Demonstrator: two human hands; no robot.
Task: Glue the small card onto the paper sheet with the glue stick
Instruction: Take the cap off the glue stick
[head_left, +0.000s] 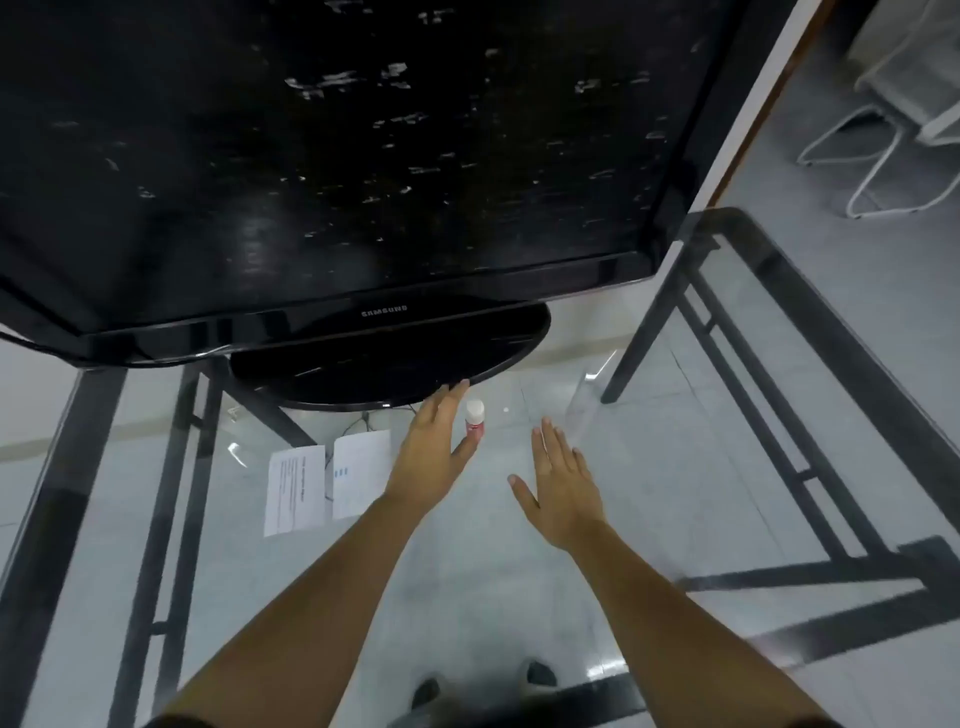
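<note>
Our left hand (431, 447) is open, thumb just beside the upright glue stick (475, 418); our right hand (558, 488) is spread flat. All are over a glass table (649, 441) above a tiled floor (909, 286), with a TV (337, 156) behind. A sheet (294, 488) and a second paper (361, 470) lie side by side to the left.

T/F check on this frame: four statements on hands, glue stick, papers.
1. The glue stick stands upright between the left hand and right hand. True.
2. The right hand grips the glue stick. False: it is open, holding nothing.
3. Two papers lie left of the left hand. True.
4. The glue stick lies on the papers. False: it stands on the glass table, right of them.
</note>
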